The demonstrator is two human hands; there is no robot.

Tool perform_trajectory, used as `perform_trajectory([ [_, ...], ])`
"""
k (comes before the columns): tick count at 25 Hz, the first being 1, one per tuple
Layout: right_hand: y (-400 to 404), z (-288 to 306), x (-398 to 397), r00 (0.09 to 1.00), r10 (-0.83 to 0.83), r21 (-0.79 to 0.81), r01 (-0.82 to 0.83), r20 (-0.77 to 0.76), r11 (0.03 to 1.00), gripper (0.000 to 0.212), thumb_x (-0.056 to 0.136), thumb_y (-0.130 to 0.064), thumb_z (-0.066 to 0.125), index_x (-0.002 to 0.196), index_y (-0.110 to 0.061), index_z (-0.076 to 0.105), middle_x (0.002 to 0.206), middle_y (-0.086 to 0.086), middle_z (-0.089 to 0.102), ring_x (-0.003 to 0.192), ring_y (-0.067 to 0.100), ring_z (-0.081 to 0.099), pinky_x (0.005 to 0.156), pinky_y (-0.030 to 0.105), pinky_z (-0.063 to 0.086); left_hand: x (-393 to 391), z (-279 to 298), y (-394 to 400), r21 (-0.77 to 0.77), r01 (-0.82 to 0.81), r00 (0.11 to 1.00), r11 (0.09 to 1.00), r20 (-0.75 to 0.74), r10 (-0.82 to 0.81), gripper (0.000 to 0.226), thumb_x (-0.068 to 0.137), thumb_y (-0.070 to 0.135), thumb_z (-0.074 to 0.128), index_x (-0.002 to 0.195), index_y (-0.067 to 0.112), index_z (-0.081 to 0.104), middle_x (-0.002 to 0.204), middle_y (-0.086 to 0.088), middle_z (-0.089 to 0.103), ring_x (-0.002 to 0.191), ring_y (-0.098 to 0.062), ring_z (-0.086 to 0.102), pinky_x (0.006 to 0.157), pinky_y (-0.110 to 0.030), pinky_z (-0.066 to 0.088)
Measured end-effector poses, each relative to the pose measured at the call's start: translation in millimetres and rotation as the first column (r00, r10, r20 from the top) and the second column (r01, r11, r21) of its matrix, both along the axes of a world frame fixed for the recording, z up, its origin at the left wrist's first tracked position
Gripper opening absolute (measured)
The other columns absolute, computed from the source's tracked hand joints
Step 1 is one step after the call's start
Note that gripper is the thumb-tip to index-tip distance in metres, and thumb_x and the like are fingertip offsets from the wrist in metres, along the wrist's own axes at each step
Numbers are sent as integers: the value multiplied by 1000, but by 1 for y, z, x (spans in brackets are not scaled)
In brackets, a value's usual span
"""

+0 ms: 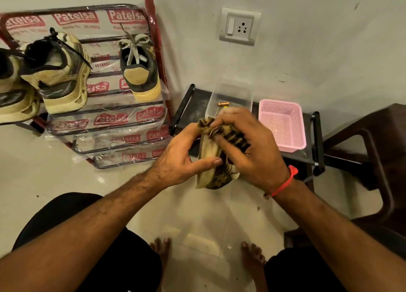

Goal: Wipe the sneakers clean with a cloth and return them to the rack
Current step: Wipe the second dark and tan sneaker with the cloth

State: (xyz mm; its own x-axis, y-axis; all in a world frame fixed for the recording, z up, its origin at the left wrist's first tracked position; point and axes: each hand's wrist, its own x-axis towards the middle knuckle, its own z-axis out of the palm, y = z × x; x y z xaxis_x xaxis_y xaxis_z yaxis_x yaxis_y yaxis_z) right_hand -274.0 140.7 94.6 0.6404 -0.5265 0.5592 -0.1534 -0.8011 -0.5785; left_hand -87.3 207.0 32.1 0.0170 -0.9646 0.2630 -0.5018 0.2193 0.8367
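Note:
My left hand (pixel 186 157) grips a sneaker (pixel 209 151) by its pale yellow sole, held sideways in front of me. My right hand (pixel 248 146) holds a dark patterned cloth (pixel 232 135) bunched against the sneaker's upper; most of the shoe is hidden by my hands and the cloth. The red metal shoe rack (pixel 153 39), still wrapped in printed plastic, leans at the wall on the left. On it rest a dark sneaker with a tan heel (pixel 140 72) and two chunky tan sneakers (pixel 59 72) further left.
A low black stand (pixel 189 107) behind my hands carries a clear plastic box (pixel 230 96) and a pink basket (pixel 283 125). A brown plastic chair (pixel 377 155) stands at the right. A wall socket (pixel 238 27) is above. My bare feet are on the tiled floor.

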Motion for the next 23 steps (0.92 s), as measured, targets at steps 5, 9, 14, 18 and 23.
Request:
perform_trajectory([
  [5, -12, -3, -2, 999, -34, -72, 31, -42, 997, 24, 87, -4, 67, 111, -2, 65, 115, 10, 62, 110, 23, 56, 98, 39, 47, -1, 0, -1, 24, 37, 997, 999, -74, -35, 80, 79, 72, 67, 143, 32, 44, 132, 23, 58, 123, -5, 60, 99, -31, 55],
  [9, 6, -2, -1, 994, 102, -99, -105, -37, 989, 24, 84, 0, 68, 108, -1, 66, 114, 11, 62, 110, 25, 56, 101, 36, 44, 1, -2, 0, -16, 24, 997, 1000, -79, -25, 81, 79, 58, 75, 142, 17, 47, 131, 11, 61, 122, -12, 62, 100, -45, 55],
  [14, -29, -16, -6, 974, -187, 120, 202, -125, 972, 17, 93, -9, 64, 109, -14, 66, 111, -1, 62, 105, 11, 56, 96, 41, 49, -4, 5, 4, 25, 101, 986, 995, -134, -96, 87, 76, 71, 71, 146, 28, 43, 138, 11, 56, 130, -11, 56, 99, -44, 56],
  [18, -26, -17, -10, 972, -223, 429, 171, 73, 887, 17, 98, -17, 60, 114, -14, 64, 111, -1, 67, 105, 11, 64, 92, 40, 55, -1, 14, 0, -4, 22, 961, 1000, -274, -22, 92, 81, 72, 65, 152, 20, 38, 139, 12, 55, 125, -11, 59, 93, -30, 56],
  [23, 13, -6, 8, 995, 12, 137, -25, 96, 990, 24, 94, -9, 61, 117, -3, 62, 119, 12, 58, 114, 20, 57, 101, 36, 48, -3, 6, -1, -52, -10, 943, 999, -332, -8, 88, 94, 67, 49, 159, 13, 23, 155, -6, 43, 140, -12, 47, 112, -33, 44],
])
